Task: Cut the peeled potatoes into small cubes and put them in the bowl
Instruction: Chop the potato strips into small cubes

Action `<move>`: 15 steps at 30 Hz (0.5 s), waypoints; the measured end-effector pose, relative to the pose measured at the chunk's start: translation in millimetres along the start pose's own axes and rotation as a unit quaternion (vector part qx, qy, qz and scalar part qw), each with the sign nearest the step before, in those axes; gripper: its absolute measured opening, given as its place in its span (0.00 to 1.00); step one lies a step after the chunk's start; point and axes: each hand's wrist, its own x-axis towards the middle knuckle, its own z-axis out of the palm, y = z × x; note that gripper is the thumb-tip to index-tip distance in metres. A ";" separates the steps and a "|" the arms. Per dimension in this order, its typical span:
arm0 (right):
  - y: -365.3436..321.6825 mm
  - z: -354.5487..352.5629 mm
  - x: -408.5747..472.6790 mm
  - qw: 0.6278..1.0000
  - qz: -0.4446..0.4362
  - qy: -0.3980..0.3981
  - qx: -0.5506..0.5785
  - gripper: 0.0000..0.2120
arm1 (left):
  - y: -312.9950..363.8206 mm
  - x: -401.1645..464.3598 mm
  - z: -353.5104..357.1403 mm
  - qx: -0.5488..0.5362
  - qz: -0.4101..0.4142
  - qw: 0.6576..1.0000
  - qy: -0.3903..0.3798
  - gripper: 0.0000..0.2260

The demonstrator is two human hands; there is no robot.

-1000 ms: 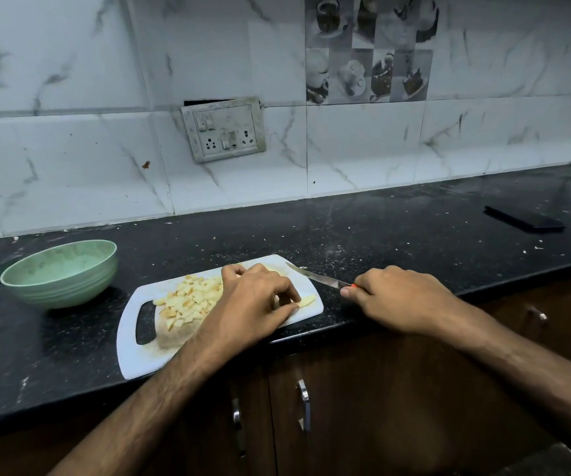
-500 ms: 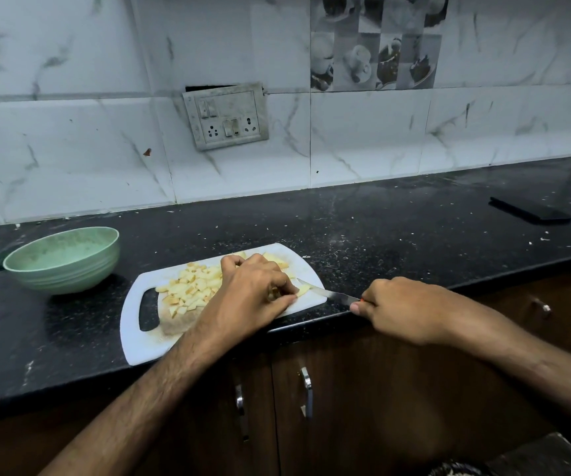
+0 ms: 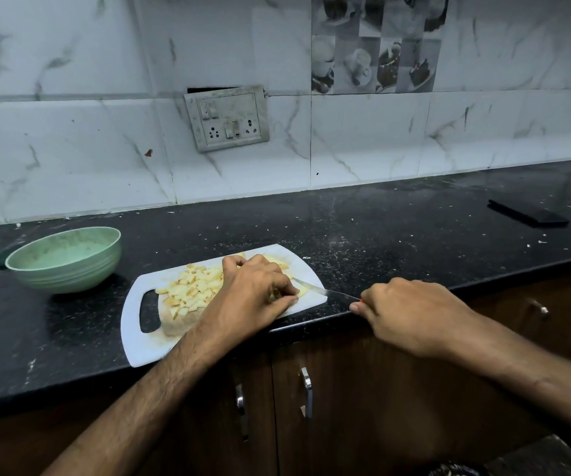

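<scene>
Slicing in progress at the counter's front edge. Right hand (image 3: 411, 316) is wrapped around the handle of the knife (image 3: 321, 290), blade tip reaching under the left hand (image 3: 256, 293), whose curled fingers pin a potato piece (image 3: 303, 292) to the white cutting board (image 3: 139, 348). Risk, judged: blade runs close to the left fingertips — a slip could nick them; the board's near corner sits at the counter lip, so pressure might skid it. Cut cubes (image 3: 193, 290): heaped mid-board, none transferred. Green bowl (image 3: 66, 259) — farther left, well apart from the board, apparently empty.
</scene>
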 end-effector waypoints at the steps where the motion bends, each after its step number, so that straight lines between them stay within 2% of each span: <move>1: -1.5 0.7 0.3 1.000 0.003 -0.002 -0.003 0.17 | 0.0 0.1 0.3 -0.003 0.001 1.000 0.001 0.04; 4: -6.8 3.8 -1.3 1.000 0.001 0.006 -0.013 0.17 | 0.4 0.9 0.4 -0.011 0.003 1.000 0.000 0.04; 9: -12.0 14.8 -3.6 0.996 -0.020 0.068 -0.047 0.19 | -0.4 0.0 -0.7 -0.005 0.008 1.000 -0.002 0.04; 15: -2.2 4.0 -3.4 0.999 -0.006 0.037 0.003 0.18 | -4.9 -1.4 0.8 -0.010 0.023 1.000 0.004 0.05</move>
